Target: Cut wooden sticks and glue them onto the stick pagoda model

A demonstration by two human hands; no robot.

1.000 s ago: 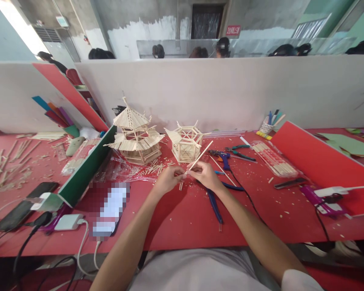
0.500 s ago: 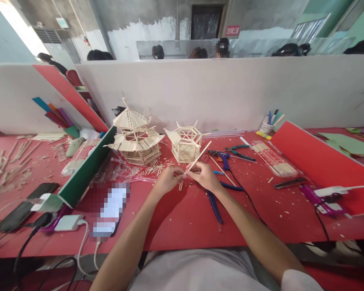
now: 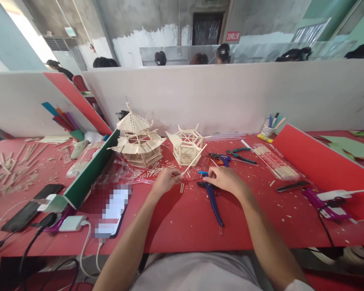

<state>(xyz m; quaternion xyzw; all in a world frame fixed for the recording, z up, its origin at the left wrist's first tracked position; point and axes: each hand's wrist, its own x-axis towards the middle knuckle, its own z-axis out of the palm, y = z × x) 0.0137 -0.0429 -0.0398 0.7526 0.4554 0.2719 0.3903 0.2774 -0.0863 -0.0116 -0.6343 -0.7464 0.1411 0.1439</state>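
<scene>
My left hand (image 3: 167, 180) pinches a thin wooden stick (image 3: 194, 159) by its lower end, and the stick slants up to the right. My right hand (image 3: 226, 178) is curled over the blue-handled pliers (image 3: 214, 204), with its fingertips by the tool's head. One long handle points towards me; the other is hidden under the hand. Two short stick pieces (image 3: 182, 188) lie between my hands. Just beyond stands a small open hexagonal stick frame (image 3: 186, 151) with part of a roof. To its left is a two-tiered stick pavilion (image 3: 141, 151).
A glue gun (image 3: 223, 159) and green-handled pliers (image 3: 242, 155) lie beyond my right hand. Bagged sticks (image 3: 274, 161) are further right. A phone (image 3: 112, 212) lies left of my left arm. A green divider (image 3: 94, 171) and a red divider (image 3: 321, 173) flank the table.
My right hand has left the stick and moved right onto the blue-handled pliers. My left hand keeps the stick. The camera view has shifted slightly.
</scene>
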